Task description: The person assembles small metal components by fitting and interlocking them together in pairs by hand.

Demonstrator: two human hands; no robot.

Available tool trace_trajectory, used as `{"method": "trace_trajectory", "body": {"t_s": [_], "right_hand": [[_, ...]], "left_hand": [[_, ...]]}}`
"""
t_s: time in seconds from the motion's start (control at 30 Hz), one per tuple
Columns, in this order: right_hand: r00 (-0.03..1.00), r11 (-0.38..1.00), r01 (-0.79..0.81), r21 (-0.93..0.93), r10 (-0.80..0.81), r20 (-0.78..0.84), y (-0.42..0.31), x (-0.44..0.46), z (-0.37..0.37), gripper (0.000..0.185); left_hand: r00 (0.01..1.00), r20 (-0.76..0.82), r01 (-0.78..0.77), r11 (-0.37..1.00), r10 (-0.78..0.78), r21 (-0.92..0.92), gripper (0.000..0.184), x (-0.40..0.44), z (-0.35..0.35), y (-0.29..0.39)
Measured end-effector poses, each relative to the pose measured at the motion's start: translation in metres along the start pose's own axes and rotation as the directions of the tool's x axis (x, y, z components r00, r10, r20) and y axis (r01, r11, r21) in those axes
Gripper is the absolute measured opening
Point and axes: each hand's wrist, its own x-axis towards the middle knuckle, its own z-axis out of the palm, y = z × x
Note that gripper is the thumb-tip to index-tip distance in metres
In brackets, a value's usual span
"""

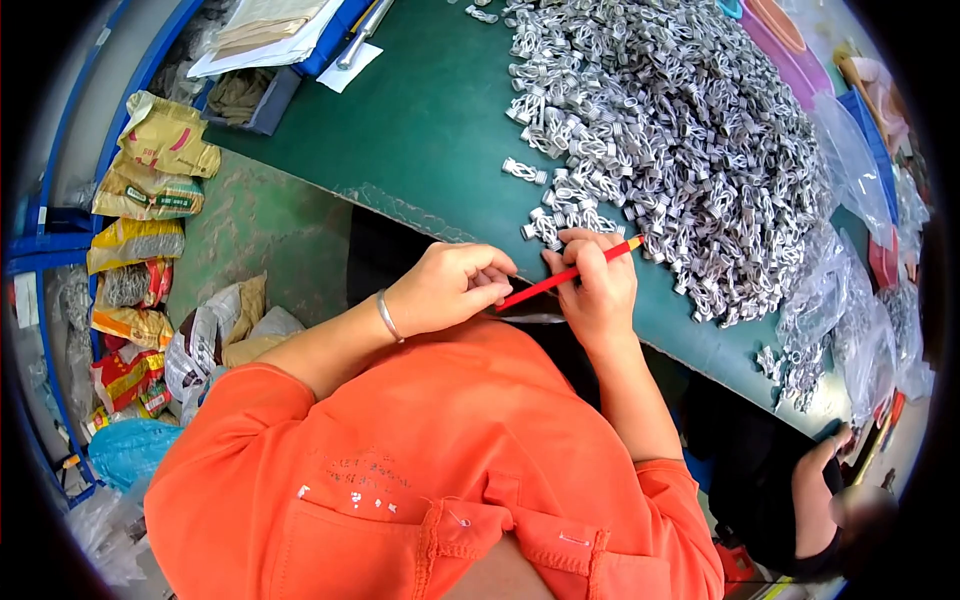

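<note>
My right hand (600, 290) is closed around a red pencil (550, 287), which slants across the front edge of the green table. The pencil's pale, sharpened end points up and right toward the heap. Its other end reaches the fingertips of my left hand (450, 285). The left fingers are curled together in a pinch; what they hold, if anything, is hidden. Just beyond my right hand, a large heap of small grey-white looped cord pieces with ribbed ends (670, 140) covers the table. A few loose pieces (545, 225) lie near my fingers.
The green table (400, 130) has a worn front edge. A grey bin (255, 100), papers (265, 35) and a metal tool (362, 35) sit at the left. Clear plastic bags (850, 300) and a pink basin (790, 60) border the heap. Another person's arm (815, 490) shows at lower right.
</note>
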Motion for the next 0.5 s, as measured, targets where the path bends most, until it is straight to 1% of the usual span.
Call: {"method": "trace_trajectory", "body": {"t_s": [0.07, 0.13, 0.17, 0.2, 0.27, 0.3, 0.37, 0.4, 0.43, 0.47, 0.5], "right_hand": [[1.0, 1.0, -0.013, -0.001, 0.013, -0.007, -0.001, 0.0, -0.001, 0.03], [0.993, 0.984, -0.08, 0.161, 0.093, -0.074, -0.002, -0.003, -0.004, 0.03], [0.978, 0.939, -0.179, 0.295, 0.202, -0.051, -0.002, -0.007, -0.004, 0.029], [0.952, 0.865, -0.273, 0.42, 0.306, -0.013, -0.003, -0.012, -0.005, 0.029], [0.921, 0.714, -0.333, 0.616, 0.387, 0.05, -0.007, -0.013, -0.01, 0.027], [0.921, 0.714, -0.335, 0.614, 0.387, 0.052, -0.008, -0.014, -0.012, 0.027], [0.891, 0.543, -0.377, 0.75, 0.433, 0.135, -0.011, -0.016, -0.015, 0.024], [0.891, 0.543, -0.379, 0.75, 0.433, 0.136, -0.013, -0.016, -0.017, 0.024], [0.87, 0.462, -0.396, 0.794, 0.465, 0.164, -0.015, -0.016, -0.018, 0.024], [0.848, 0.377, -0.41, 0.831, 0.494, 0.194, -0.016, -0.017, -0.019, 0.023], [0.827, 0.347, -0.448, 0.824, 0.511, 0.234, -0.013, -0.019, -0.021, 0.023]], "left_hand": [[1.0, -0.006, 0.021, 0.999, -0.021, -0.025, 0.021, 0.001, -0.001, -0.001], [0.995, -0.037, 0.082, 0.981, -0.089, -0.173, 0.02, 0.004, -0.001, -0.005], [0.991, -0.047, 0.111, 0.966, -0.125, -0.234, 0.024, 0.005, 0.0, -0.004], [0.991, -0.046, 0.112, 0.965, -0.126, -0.235, 0.024, 0.007, 0.002, -0.002], [0.99, -0.063, 0.091, 0.904, -0.129, -0.418, 0.027, 0.012, 0.005, 0.0], [0.989, -0.05, 0.104, 0.887, -0.142, -0.45, 0.027, 0.013, 0.006, 0.002], [0.99, -0.032, 0.105, 0.869, -0.138, -0.483, 0.025, 0.014, 0.006, 0.008], [0.991, -0.014, 0.106, 0.851, -0.132, -0.514, 0.023, 0.014, 0.006, 0.009], [0.991, -0.014, 0.106, 0.851, -0.132, -0.514, 0.023, 0.014, 0.007, 0.008], [0.997, -0.077, -0.013, 0.895, -0.024, -0.445, 0.021, 0.014, 0.008, 0.006], [0.988, -0.13, -0.131, 0.921, 0.088, -0.367, 0.019, 0.014, 0.009, 0.005]]}}
